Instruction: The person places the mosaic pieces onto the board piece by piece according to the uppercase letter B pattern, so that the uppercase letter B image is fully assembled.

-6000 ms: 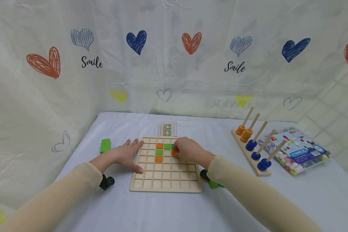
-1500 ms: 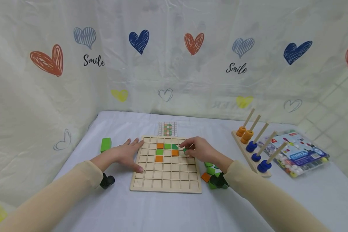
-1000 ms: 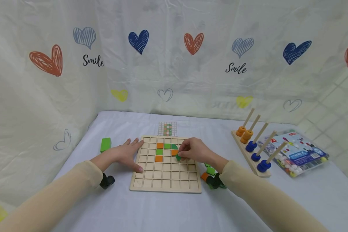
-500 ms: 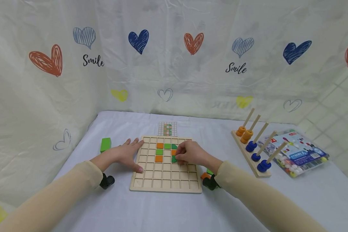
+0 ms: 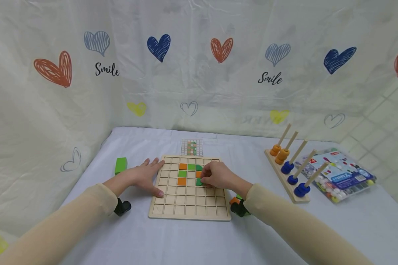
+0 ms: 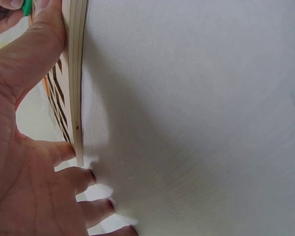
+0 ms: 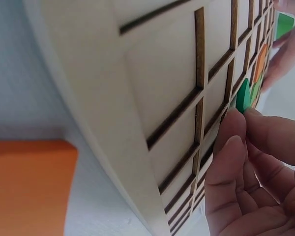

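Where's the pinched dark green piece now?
In the head view, the right hand pinches the dark green piece at the wooden board, right of centre, just nearer the camera than an orange tile.

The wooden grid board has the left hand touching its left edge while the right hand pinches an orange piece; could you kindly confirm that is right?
Not quite: the right hand pinches a green piece, not an orange one, as the right wrist view shows.

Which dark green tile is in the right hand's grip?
The near dark green tile, pinched by the right hand; the far tile lies beyond the orange tile between them.
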